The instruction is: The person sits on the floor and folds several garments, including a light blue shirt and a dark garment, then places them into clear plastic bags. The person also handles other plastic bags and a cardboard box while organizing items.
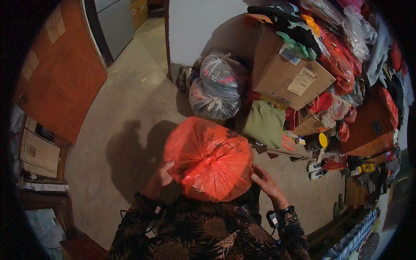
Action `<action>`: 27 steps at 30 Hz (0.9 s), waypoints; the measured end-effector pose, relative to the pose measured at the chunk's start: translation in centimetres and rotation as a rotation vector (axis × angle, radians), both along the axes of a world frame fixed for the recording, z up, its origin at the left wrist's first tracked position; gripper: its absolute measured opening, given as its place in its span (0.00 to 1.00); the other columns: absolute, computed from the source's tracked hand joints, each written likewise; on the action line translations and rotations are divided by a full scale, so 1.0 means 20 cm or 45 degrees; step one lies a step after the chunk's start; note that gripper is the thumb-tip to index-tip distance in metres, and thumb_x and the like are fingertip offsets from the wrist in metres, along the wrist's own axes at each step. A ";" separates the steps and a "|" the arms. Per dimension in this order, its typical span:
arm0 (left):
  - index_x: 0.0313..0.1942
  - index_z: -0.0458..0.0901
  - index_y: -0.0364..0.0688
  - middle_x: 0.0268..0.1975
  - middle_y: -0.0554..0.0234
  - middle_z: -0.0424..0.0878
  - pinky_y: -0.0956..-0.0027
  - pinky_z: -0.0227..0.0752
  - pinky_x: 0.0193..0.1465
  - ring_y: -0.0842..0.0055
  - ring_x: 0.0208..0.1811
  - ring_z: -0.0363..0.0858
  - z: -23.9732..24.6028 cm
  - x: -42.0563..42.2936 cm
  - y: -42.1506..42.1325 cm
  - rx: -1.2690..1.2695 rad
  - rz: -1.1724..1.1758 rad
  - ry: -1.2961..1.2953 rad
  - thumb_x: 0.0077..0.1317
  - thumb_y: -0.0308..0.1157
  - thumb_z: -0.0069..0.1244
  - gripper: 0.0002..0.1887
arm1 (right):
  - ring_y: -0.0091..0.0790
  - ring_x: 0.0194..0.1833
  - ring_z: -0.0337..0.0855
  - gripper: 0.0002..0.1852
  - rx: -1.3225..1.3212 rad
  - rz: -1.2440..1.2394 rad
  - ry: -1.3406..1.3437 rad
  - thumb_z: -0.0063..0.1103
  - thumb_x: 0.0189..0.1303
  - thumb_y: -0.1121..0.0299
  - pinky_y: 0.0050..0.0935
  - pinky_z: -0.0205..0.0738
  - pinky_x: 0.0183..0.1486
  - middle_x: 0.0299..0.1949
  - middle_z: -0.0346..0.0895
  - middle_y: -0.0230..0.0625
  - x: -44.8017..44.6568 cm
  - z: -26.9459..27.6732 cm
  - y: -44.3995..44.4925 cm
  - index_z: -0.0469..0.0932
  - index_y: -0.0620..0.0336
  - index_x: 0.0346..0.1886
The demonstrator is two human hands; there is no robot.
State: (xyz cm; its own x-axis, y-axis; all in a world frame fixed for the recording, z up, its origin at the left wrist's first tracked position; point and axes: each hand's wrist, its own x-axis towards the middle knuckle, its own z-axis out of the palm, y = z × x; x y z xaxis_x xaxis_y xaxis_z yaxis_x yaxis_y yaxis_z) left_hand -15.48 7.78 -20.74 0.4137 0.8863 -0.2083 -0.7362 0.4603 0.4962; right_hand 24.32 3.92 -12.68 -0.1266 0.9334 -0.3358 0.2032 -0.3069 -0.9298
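A full, round red plastic bag (214, 162) is between my two hands, close in front of my body, its gathered top facing up. My left hand (166, 173) presses on its left side, and my right hand (261, 180) holds its right side with the thumb showing. The fingertips of both hands are partly hidden by the bag. Just beyond it, clear plastic bags with dark and red contents (216, 86) are stacked by the wall. A folded green cloth (265, 124) lies to the right of those bags.
A large cardboard box (289, 70) stands at the upper right, with clothes and plastic bags heaped over it. White shoes (315, 170) are on the floor at right. An orange-brown door (61, 74) is at the left, above a flattened cardboard piece (40, 154).
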 end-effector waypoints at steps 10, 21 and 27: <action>0.56 0.74 0.39 0.50 0.60 0.79 0.63 0.71 0.56 0.69 0.52 0.77 -0.49 -0.17 -0.06 0.164 0.048 0.680 0.71 0.42 0.43 0.20 | 0.33 0.56 0.73 0.30 -0.279 -0.145 0.304 0.67 0.59 0.66 0.32 0.69 0.59 0.55 0.72 0.37 -0.17 -0.09 0.29 0.64 0.58 0.63; 0.63 0.66 0.37 0.60 0.57 0.73 0.62 0.65 0.63 0.67 0.61 0.71 0.82 0.18 1.29 0.709 0.338 0.779 0.73 0.51 0.34 0.29 | 0.24 0.49 0.71 0.24 0.231 -0.398 0.671 0.67 0.57 0.69 0.27 0.65 0.56 0.44 0.72 0.27 -0.26 -0.11 1.29 0.69 0.58 0.56; 0.67 0.63 0.43 0.68 0.62 0.66 0.58 0.61 0.68 0.69 0.66 0.66 0.67 0.63 2.18 0.387 0.294 0.155 0.71 0.55 0.42 0.32 | 0.26 0.50 0.72 0.24 0.481 -0.607 0.741 0.63 0.61 0.71 0.27 0.70 0.53 0.50 0.71 0.29 -0.25 -0.23 1.80 0.68 0.57 0.60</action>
State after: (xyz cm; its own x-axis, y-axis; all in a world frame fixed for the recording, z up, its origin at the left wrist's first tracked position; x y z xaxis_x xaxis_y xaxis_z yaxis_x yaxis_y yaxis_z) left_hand -2.84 51.41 -7.35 0.1849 0.9818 0.0427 -0.7306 0.1083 0.6742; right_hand 19.41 39.91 -17.35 0.2535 0.9673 0.0067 -0.4133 0.1146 -0.9034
